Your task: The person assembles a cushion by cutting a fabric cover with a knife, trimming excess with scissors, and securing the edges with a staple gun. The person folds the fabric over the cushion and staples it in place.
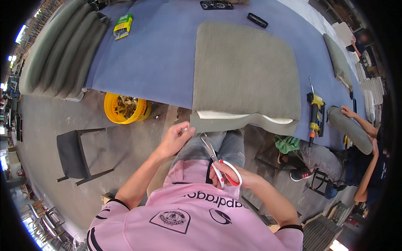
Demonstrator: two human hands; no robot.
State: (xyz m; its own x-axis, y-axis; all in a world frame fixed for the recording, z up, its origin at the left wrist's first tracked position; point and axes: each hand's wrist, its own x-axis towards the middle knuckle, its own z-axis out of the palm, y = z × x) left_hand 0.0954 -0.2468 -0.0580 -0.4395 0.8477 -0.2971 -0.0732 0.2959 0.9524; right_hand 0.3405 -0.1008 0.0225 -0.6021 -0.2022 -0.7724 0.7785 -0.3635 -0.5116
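A grey-green fabric-covered seat cushion lies at the near edge of the blue-covered table in front of me. White padding shows along its near side, above a loose fabric flap that hangs past the edge. My left hand is closed in a pinch by the flap's left corner; something small and pale shows at the fingertips, too small to name. Below the flap, my right hand grips scissors by their red-and-white handles. Their blades point up toward the flap, slightly apart, with no fabric visible between them.
Several stacked cushions and a green-yellow box occupy the table's left. A yellow staple gun lies right of the cushion. Farther right, another person's hands hold a rolled cushion. A yellow bucket and dark chair stand at left.
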